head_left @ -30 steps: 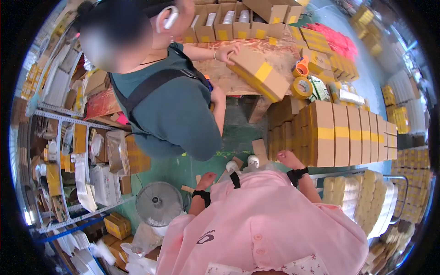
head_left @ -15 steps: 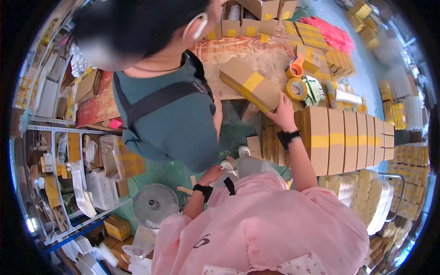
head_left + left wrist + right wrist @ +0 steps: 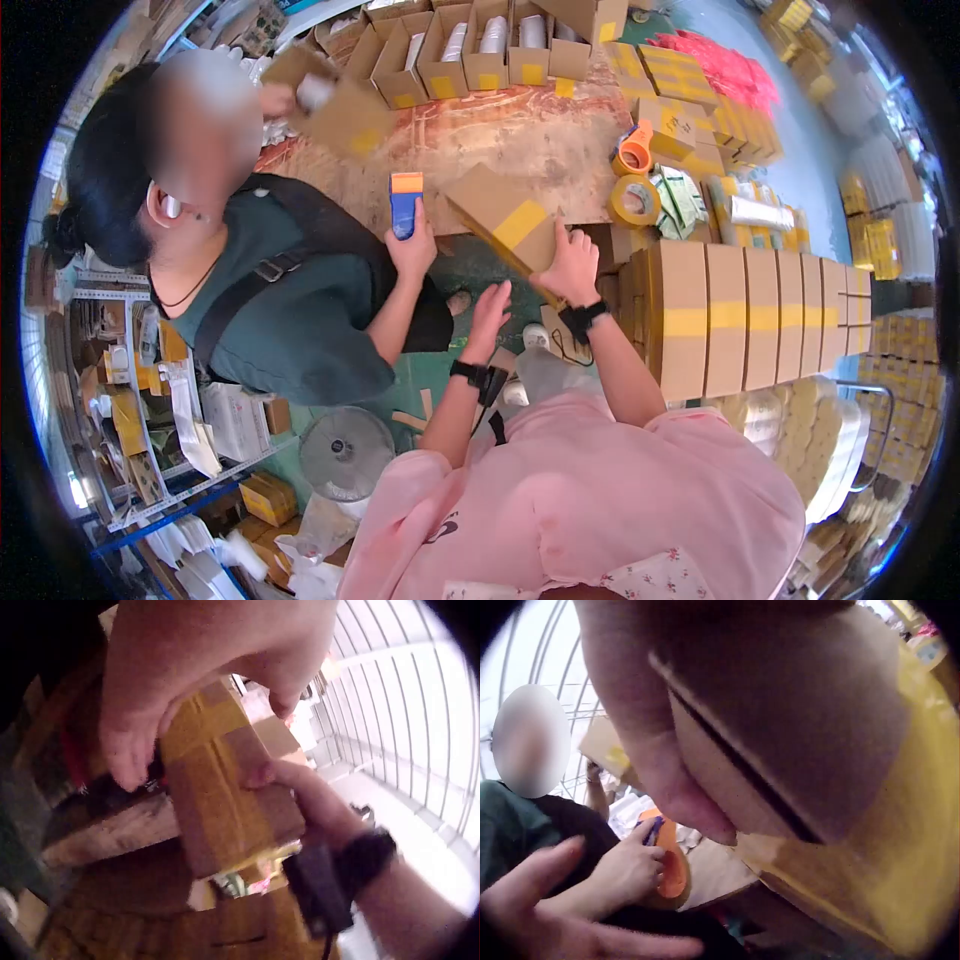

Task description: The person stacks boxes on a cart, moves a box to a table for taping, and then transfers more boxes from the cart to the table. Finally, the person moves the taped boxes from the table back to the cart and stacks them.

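Note:
A closed cardboard box (image 3: 490, 205) with yellow tape across it lies tilted over the front edge of the work table. My right hand (image 3: 572, 268) grips its near right end; in the right wrist view the thumb (image 3: 694, 814) presses along the box's end. My left hand (image 3: 487, 320) is raised beside the box's near side with its fingers extended. The left wrist view has that hand (image 3: 202, 660) overlapping the taped underside of the box (image 3: 221, 787). Another person's hand (image 3: 412, 250) holds a blue and orange tape dispenser (image 3: 405, 205) left of the box.
A long row of taped boxes (image 3: 740, 320) stands to my right. Tape rolls (image 3: 635, 200) and an orange dispenser (image 3: 633, 150) lie at the table's right edge. Open boxes (image 3: 490, 50) line the back. A fan (image 3: 345, 452) stands on the floor at lower left.
My right hand has reached forward and taken hold of the box; my left has risen toward it. The other person has let go of the box, shifted left and now handles another box.

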A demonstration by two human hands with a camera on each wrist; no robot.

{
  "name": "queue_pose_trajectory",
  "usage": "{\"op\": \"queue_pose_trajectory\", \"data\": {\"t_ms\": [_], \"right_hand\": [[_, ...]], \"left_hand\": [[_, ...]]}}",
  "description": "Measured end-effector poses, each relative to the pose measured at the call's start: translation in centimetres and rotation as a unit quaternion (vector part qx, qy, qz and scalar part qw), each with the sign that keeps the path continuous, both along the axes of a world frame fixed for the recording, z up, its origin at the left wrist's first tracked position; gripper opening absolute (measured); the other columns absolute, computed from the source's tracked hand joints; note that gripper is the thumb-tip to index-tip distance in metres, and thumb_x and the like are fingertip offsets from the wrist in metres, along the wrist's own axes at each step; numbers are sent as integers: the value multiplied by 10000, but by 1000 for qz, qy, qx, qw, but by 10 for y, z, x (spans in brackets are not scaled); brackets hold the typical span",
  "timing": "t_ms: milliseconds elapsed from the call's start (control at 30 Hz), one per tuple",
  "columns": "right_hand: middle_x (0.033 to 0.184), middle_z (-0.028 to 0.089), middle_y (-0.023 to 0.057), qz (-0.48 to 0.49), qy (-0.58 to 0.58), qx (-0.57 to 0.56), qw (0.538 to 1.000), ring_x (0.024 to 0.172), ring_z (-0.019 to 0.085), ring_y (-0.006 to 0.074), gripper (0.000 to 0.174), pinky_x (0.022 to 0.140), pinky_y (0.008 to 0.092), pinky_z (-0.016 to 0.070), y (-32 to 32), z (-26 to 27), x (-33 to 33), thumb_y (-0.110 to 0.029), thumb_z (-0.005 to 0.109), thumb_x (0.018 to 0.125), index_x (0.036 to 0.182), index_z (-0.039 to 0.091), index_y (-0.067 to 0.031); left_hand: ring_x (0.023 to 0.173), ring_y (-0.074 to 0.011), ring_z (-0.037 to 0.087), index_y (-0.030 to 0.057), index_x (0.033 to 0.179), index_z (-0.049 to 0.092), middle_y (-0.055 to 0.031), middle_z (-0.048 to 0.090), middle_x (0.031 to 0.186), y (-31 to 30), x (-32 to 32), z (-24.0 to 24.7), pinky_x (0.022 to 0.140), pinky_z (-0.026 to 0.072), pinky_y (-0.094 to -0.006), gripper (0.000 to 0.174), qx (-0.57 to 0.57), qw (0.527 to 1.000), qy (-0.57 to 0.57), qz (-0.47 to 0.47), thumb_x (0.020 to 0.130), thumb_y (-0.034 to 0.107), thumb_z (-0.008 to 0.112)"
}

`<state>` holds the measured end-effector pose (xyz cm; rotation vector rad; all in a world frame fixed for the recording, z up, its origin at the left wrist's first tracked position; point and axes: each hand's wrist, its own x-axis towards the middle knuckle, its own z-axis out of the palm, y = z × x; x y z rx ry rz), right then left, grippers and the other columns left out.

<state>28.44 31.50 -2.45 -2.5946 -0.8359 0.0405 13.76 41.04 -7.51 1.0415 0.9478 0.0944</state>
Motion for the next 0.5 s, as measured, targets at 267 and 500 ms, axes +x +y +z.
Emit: {"op": "queue_pose_trajectory", "data": {"t_ms": [267, 500], "right_hand": [[1066, 443, 179, 69, 21, 46, 996, 980, 444, 324, 949, 821, 390, 378, -86, 71, -148, -379, 725, 541, 1287, 292, 17], [1310, 283, 257, 42, 125, 191, 973, 1230, 276, 380, 875, 985, 394, 291, -141, 111, -206, -325, 644, 728, 1334, 124, 32]], "left_hand": [[991, -227, 531, 20, 1201, 369, -109, 492, 1132, -39, -49, 29, 828, 440, -343, 501, -153, 956, -240, 72, 786, 223, 563], [983, -245, 527, 0, 1161, 415, -125, 521, 1071, -101, -115, 58, 839, 435, -352, 512, -138, 943, -291, -82, 694, 140, 571]]}}
